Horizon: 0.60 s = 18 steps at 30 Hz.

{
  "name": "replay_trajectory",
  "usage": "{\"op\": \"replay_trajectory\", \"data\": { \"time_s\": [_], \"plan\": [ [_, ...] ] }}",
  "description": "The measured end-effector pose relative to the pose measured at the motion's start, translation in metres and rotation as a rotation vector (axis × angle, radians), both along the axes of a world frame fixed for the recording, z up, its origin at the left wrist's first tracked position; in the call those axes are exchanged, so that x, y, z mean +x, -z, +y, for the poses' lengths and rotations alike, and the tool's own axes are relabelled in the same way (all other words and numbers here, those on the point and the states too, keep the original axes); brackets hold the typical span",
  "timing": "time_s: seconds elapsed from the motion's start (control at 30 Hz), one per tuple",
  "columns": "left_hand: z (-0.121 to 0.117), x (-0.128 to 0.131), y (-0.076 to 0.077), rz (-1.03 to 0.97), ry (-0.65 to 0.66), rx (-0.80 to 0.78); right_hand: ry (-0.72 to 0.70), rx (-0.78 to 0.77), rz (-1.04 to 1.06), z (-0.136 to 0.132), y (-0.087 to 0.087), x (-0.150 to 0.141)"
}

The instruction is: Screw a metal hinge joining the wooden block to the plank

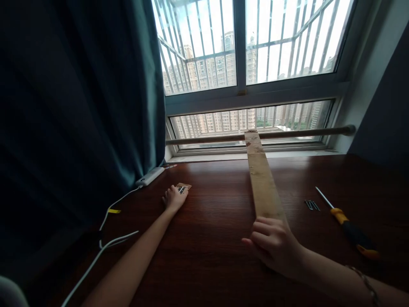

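My right hand is closed around the near end of a long wooden board, thumb out to the left. The board runs away from me across the brown tabletop, its far end in front of the window rail. Further left, my left hand reaches forward with its fingers on a small brown flat piece. A dark and silvery item lies on that piece, partly under the fingers; its kind is too small to tell. To the right of the board are several screws and a screwdriver with a yellow-and-black handle.
A white power strip lies at the table's back left, by a dark blue curtain. White cables and a yellow tag are on the left. Behind the table a horizontal rail crosses the window.
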State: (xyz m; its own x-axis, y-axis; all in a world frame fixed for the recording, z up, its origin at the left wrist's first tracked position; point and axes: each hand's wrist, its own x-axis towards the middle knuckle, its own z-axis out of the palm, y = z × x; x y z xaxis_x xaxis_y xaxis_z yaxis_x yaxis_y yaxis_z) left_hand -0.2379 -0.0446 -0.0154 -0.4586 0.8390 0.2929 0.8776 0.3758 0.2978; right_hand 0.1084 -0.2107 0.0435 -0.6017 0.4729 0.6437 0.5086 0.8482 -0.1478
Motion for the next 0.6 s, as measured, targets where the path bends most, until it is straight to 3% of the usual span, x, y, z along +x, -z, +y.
{"op": "replay_trajectory", "data": {
  "time_s": [0.27, 0.5, 0.6],
  "plan": [
    [-0.001, 0.003, -0.003, -0.033, 0.085, 0.081, 0.071, -0.022, 0.010, 0.001, 0.005, 0.013],
    [-0.027, 0.050, -0.008, -0.025, 0.443, 0.139, 0.173, -0.086, 0.007, 0.008, 0.006, 0.015],
    [-0.042, 0.071, -0.010, -0.022, 0.546, 0.176, 0.330, -0.080, 0.078, 0.018, 0.007, 0.018]
  ]
}}
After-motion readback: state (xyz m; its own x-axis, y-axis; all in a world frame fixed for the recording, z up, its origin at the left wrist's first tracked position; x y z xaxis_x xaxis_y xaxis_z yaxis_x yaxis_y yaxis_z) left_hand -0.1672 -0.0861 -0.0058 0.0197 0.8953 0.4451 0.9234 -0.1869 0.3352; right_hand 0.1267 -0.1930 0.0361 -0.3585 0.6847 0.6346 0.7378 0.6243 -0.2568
